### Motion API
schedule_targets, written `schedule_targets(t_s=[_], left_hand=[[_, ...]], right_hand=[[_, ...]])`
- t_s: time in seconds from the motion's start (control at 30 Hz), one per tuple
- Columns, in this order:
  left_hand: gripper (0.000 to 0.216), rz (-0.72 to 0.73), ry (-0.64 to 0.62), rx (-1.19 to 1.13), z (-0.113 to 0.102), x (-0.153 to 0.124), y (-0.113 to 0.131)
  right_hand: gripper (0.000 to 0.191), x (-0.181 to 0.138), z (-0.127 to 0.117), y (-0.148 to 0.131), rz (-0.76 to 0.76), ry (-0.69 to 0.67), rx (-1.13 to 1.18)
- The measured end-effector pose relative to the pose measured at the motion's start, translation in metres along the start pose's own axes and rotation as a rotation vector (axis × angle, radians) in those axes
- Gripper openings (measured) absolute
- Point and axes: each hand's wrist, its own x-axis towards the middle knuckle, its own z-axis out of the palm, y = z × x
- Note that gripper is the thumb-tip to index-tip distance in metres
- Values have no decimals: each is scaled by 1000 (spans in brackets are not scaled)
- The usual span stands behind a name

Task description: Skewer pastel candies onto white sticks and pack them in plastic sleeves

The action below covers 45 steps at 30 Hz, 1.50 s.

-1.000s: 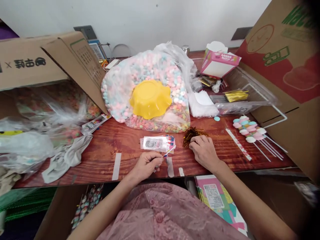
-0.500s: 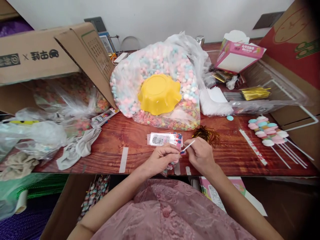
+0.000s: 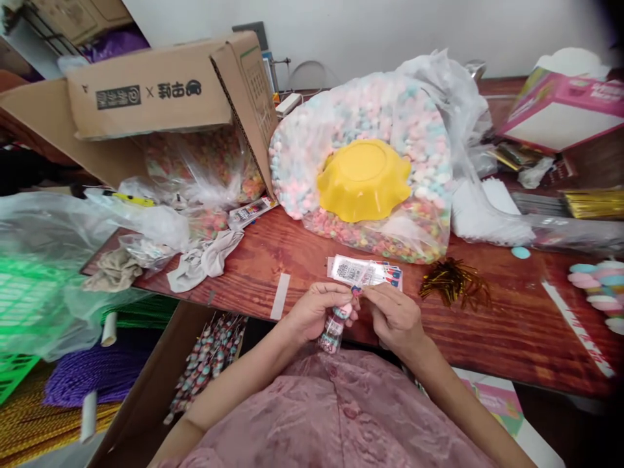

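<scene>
My left hand is closed around the upper part of a small clear wrapped candy pack, with pastel marshmallow pieces inside, held low at the table's front edge. The fingertips of my right hand are pinched together at the pack's top, beside a small dark coloured bit; what exactly they grip is hidden. Just beyond my hands lies a pile of printed cards with a black code. A bunch of gold twist ties rests to the right of them.
A big clear bag of marshmallows carries an upturned yellow bowl. An open cardboard box stands left, near a grey cloth. White sleeves and marshmallow skewers lie right. Wrapped candy sticks sit below the table.
The view has swung left, so things appear further right. The white stick in my right fingers no longer shows. The wrapped pack under my left hand is now more visible.
</scene>
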Motion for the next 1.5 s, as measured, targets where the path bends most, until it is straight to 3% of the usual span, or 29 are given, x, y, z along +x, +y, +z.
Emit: schedule_targets(t_s=[0.13,0.33,0.5,0.67,0.8,0.97,1.17,1.27,1.33,1.43,1.5], left_hand=[[26,14,-1,-20,-7,-4,1],[30,124,217,94,-16,-4,1],[23,286,210,356,-17,0,-3],[16,420,196,505,-19,-1,-3],[18,496,164,617,-20,-5,-2],[20,458,167,609,-20,-6,-4],[39,333,196,473,-23,-3,-6],[42,322,228,454,-23,-3,-7],[41,363,234,491,-22,-4,-6],[36,458,215,606,-18,-5,-3],[33,532,193,705,-14,-5,1]], right_hand=[[26,6,-2,2,-71,-102,-73],[11,26,-12,-15,206,-74,66],[16,39,2,-36,234,-194,284],[24,36,17,-32,245,-135,278],[22,27,20,-23,386,-90,333],[21,21,25,-19,507,-71,365],[28,15,29,-20,446,-91,297],[34,11,29,-22,380,38,183],[25,9,28,-23,359,101,143],[4,9,27,-25,485,51,256],[13,11,27,-24,648,29,443]])
